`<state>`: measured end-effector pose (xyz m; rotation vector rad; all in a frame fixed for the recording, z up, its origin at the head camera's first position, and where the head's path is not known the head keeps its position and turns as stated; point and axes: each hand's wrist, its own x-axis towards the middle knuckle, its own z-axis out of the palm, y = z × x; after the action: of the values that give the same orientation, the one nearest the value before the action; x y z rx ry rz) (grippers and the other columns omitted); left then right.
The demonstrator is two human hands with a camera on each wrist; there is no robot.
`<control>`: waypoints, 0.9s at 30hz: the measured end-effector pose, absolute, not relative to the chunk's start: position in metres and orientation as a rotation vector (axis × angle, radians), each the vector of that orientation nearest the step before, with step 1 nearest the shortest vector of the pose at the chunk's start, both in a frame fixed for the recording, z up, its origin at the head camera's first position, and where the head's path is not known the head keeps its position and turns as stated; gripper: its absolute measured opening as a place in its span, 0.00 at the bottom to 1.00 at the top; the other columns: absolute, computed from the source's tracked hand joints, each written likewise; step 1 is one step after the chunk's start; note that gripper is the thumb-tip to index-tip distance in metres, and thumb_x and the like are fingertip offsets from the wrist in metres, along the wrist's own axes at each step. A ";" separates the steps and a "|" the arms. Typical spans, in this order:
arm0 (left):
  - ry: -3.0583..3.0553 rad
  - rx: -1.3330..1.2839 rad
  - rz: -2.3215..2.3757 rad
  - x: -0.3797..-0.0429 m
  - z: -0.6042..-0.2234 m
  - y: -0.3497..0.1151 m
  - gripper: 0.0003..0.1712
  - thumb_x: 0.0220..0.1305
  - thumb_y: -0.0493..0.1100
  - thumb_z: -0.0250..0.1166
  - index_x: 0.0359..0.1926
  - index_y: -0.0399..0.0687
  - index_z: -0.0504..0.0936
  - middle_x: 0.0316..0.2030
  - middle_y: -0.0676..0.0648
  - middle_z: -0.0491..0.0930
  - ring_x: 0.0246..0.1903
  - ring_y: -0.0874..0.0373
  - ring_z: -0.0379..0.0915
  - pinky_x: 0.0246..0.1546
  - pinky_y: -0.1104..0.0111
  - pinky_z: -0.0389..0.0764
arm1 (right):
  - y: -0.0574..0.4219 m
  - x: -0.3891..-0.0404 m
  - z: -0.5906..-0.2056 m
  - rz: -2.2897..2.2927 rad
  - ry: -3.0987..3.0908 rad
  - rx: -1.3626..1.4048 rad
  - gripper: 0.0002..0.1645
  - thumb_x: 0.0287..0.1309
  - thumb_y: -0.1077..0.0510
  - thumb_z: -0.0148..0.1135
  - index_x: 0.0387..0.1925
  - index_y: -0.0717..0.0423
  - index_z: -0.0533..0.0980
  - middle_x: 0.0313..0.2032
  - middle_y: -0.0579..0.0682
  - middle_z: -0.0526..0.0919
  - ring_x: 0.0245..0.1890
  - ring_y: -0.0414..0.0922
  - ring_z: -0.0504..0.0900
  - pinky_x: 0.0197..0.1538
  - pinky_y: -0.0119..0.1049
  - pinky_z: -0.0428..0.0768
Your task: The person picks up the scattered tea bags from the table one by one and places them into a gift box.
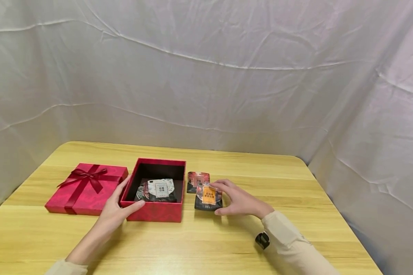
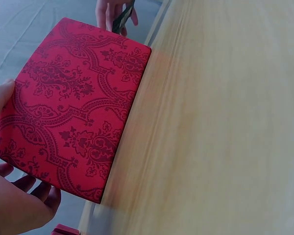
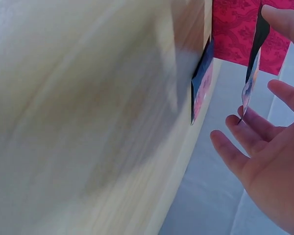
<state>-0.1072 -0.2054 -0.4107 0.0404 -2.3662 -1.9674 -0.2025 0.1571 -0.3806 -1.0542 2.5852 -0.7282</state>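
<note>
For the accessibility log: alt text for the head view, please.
A right hand lifts an orange-labelled snack packet beside an open red gift box that the left hand steadies; its ribboned lid lies further left on the wooden table.

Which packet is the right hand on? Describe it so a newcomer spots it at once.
Find the open red box mid-table; two dark packets lie just right of it. The right hand holds the nearer packet, marked by an orange label, unlike the red-printed packet behind it.
</note>
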 end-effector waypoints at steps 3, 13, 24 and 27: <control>-2.372 0.041 -1.962 -0.107 -0.410 -0.205 0.52 0.61 0.43 0.68 0.77 0.55 0.45 0.69 0.35 0.56 0.64 0.40 0.54 0.61 0.41 0.57 | 0.157 -0.203 -0.379 -0.730 2.591 -1.050 0.50 0.50 0.48 0.73 0.71 0.52 0.60 0.67 0.59 0.60 0.63 0.59 0.64 0.58 0.59 0.68; -2.399 0.037 -1.926 -0.106 -0.409 -0.206 0.53 0.60 0.43 0.69 0.77 0.54 0.45 0.70 0.35 0.54 0.66 0.39 0.48 0.61 0.38 0.54 | 0.156 -0.202 -0.371 -0.738 2.601 -1.046 0.49 0.51 0.46 0.71 0.72 0.49 0.60 0.68 0.56 0.60 0.63 0.58 0.65 0.58 0.59 0.69; -2.396 0.030 -1.929 -0.106 -0.409 -0.206 0.53 0.60 0.43 0.68 0.77 0.54 0.44 0.70 0.35 0.54 0.67 0.39 0.47 0.61 0.37 0.52 | 0.155 -0.207 -0.356 -0.698 2.625 -1.047 0.49 0.52 0.46 0.70 0.72 0.47 0.59 0.68 0.56 0.59 0.63 0.56 0.65 0.58 0.59 0.69; -2.400 0.029 -1.929 -0.107 -0.410 -0.206 0.53 0.60 0.43 0.68 0.77 0.55 0.44 0.70 0.35 0.54 0.67 0.39 0.47 0.61 0.37 0.52 | 0.154 -0.209 -0.352 -0.678 2.642 -1.050 0.49 0.51 0.46 0.70 0.72 0.47 0.60 0.68 0.56 0.59 0.63 0.56 0.65 0.58 0.59 0.69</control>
<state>-0.1067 -0.2062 -0.4097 0.0285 -2.3997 -1.9288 -0.2089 0.1543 -0.3516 -1.0498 2.6421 -0.6784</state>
